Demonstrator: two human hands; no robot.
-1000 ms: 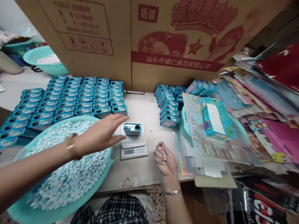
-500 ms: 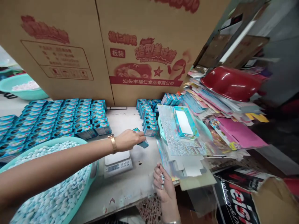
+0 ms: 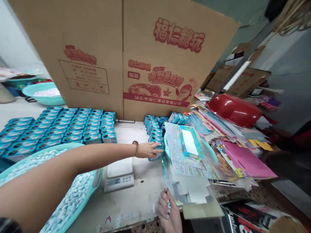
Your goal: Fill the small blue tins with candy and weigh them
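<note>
My left hand (image 3: 147,150) reaches across from the left, its fingers over a small blue box (image 3: 155,156) at the front end of the right-hand row. The box stands against the row. My right hand (image 3: 167,207) is closed low in the view at the table's front edge. Small pale pieces that look like candies (image 3: 169,207) show between its fingers. Under my left forearm, a turquoise basin (image 3: 84,200) holds many white and pale blue candies. A white digital scale (image 3: 119,183) sits between the basin and my right hand.
Rows of blue boxes (image 3: 70,127) stand at the left. Behind them rises a large cardboard carton (image 3: 102,38). At the right are silvery sheets with an open blue box (image 3: 191,142), stacked card, and a red basin (image 3: 230,110). Another turquoise basin (image 3: 43,97) is far left.
My left hand has carried the blue box right and down to the front of the right-hand row. My right hand stays closed near the same place. The view has tilted up.
</note>
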